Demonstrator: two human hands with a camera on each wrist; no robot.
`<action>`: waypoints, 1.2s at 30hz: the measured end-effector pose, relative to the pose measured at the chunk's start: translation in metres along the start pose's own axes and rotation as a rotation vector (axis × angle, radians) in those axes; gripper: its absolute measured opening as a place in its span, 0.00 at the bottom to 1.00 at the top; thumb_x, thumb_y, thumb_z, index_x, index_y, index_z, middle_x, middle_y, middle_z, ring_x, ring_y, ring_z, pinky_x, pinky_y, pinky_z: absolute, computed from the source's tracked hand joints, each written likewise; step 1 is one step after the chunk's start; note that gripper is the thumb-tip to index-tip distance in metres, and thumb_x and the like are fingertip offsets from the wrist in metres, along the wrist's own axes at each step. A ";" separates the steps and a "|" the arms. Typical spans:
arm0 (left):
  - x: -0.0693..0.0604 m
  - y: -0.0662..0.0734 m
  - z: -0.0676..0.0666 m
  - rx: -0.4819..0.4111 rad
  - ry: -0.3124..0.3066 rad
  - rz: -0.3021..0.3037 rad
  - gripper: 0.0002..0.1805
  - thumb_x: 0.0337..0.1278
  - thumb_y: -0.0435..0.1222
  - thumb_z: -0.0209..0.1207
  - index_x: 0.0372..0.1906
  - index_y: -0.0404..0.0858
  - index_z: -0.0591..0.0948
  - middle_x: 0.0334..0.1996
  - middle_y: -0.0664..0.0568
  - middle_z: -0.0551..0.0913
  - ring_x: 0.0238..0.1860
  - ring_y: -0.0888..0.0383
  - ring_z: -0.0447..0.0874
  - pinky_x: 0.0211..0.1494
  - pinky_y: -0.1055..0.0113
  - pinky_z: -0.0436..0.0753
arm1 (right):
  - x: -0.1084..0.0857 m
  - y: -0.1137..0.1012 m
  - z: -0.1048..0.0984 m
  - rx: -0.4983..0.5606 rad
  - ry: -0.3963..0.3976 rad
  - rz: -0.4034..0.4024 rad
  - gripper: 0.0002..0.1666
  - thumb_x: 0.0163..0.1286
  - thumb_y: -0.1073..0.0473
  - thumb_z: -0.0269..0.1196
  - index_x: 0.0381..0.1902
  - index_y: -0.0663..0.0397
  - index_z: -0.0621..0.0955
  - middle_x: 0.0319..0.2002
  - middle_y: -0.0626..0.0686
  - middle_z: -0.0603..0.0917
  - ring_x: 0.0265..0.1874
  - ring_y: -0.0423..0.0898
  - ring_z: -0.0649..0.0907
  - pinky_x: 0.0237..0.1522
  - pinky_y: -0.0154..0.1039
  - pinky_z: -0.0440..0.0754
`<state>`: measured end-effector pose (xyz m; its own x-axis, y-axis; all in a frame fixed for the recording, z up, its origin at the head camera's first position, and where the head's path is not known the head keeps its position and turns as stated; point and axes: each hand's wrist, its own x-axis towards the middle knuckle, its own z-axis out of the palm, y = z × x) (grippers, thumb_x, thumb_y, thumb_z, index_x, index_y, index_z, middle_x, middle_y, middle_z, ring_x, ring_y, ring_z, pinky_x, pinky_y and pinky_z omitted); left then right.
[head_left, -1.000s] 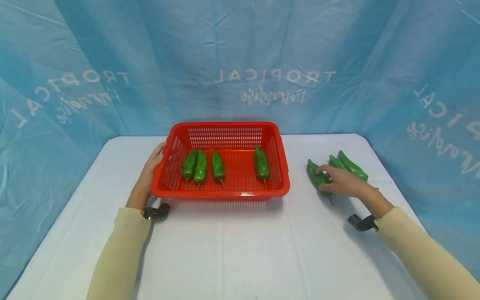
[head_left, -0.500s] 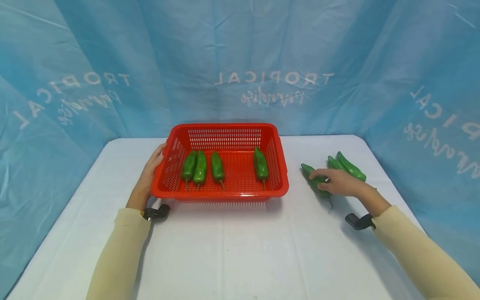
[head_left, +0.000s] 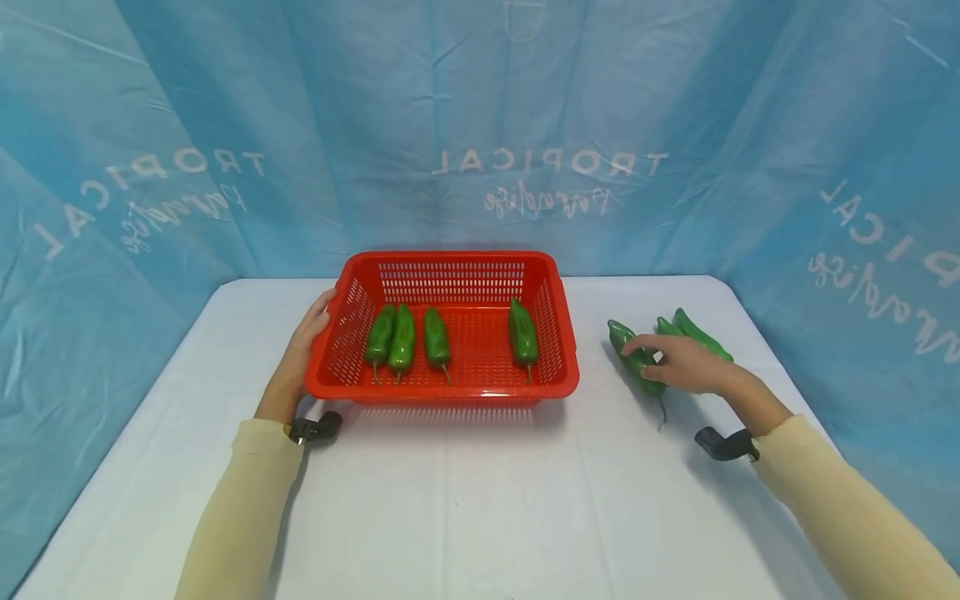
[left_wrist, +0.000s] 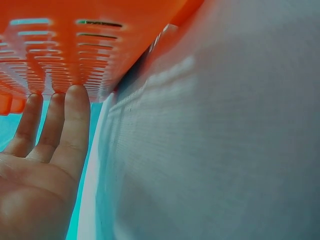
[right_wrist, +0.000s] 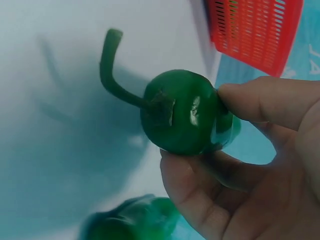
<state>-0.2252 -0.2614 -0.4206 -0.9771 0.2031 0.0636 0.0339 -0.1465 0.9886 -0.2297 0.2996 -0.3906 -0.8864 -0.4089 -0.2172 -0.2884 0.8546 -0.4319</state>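
Note:
My right hand pinches a green chili pepper between thumb and fingers, right of the red basket. In the right wrist view the held pepper points its curved stem toward the camera, and its shadow falls apart from it on the white cloth. My left hand is at the basket's left side. In the left wrist view, straight fingers touch the slotted outer wall of the basket; the thumb is hidden. Several green peppers lie in the basket, most toward its left.
Two more green peppers lie on the white tablecloth just beyond my right hand, partly hidden by it. A blue curtain with mirrored lettering encloses the table at the back and both sides.
The pepper in my right hand has shifted slightly left, its stem swinging a little toward me. My left hand and the basket keep their places; the head view has tilted slightly.

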 end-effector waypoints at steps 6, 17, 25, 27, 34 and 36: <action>0.000 -0.001 0.001 0.001 0.002 0.003 0.28 0.78 0.45 0.39 0.78 0.53 0.53 0.65 0.54 0.68 0.58 0.60 0.76 0.54 0.69 0.85 | -0.004 -0.009 -0.016 -0.007 0.060 -0.006 0.22 0.68 0.63 0.60 0.60 0.51 0.77 0.58 0.69 0.78 0.46 0.57 0.80 0.40 0.50 0.84; -0.001 -0.002 0.001 0.015 0.012 0.002 0.29 0.78 0.46 0.39 0.78 0.54 0.53 0.67 0.54 0.66 0.59 0.60 0.75 0.55 0.70 0.84 | -0.015 -0.057 -0.063 -0.048 0.136 -0.088 0.23 0.68 0.65 0.60 0.62 0.52 0.76 0.54 0.65 0.81 0.41 0.56 0.86 0.34 0.47 0.85; 0.000 0.000 0.002 0.016 0.016 -0.003 0.28 0.78 0.46 0.39 0.78 0.55 0.53 0.67 0.53 0.66 0.59 0.61 0.75 0.55 0.70 0.84 | -0.022 -0.075 -0.082 -0.084 0.166 -0.166 0.24 0.68 0.65 0.61 0.62 0.50 0.76 0.54 0.63 0.82 0.47 0.59 0.86 0.35 0.48 0.86; -0.001 0.001 0.002 0.011 0.012 -0.002 0.29 0.78 0.46 0.39 0.78 0.54 0.53 0.67 0.54 0.66 0.58 0.61 0.75 0.55 0.70 0.84 | -0.023 -0.080 -0.084 -0.078 0.162 -0.182 0.24 0.69 0.65 0.61 0.62 0.49 0.76 0.54 0.63 0.82 0.48 0.59 0.85 0.37 0.49 0.86; -0.001 0.000 0.003 0.006 0.002 0.015 0.29 0.78 0.45 0.38 0.78 0.52 0.52 0.67 0.53 0.65 0.60 0.60 0.74 0.56 0.71 0.83 | -0.020 -0.103 -0.087 -0.080 0.111 -0.206 0.25 0.70 0.64 0.61 0.63 0.48 0.74 0.55 0.58 0.82 0.48 0.54 0.84 0.37 0.45 0.86; -0.001 0.000 0.004 0.006 0.006 0.011 0.29 0.78 0.45 0.38 0.78 0.53 0.52 0.67 0.54 0.65 0.60 0.60 0.74 0.56 0.71 0.83 | -0.018 -0.108 -0.088 -0.078 0.096 -0.213 0.25 0.70 0.64 0.61 0.64 0.47 0.74 0.55 0.57 0.81 0.48 0.53 0.84 0.37 0.44 0.86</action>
<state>-0.2231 -0.2581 -0.4205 -0.9780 0.1952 0.0739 0.0462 -0.1430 0.9886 -0.2143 0.2429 -0.2633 -0.8321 -0.5530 -0.0430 -0.4959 0.7763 -0.3891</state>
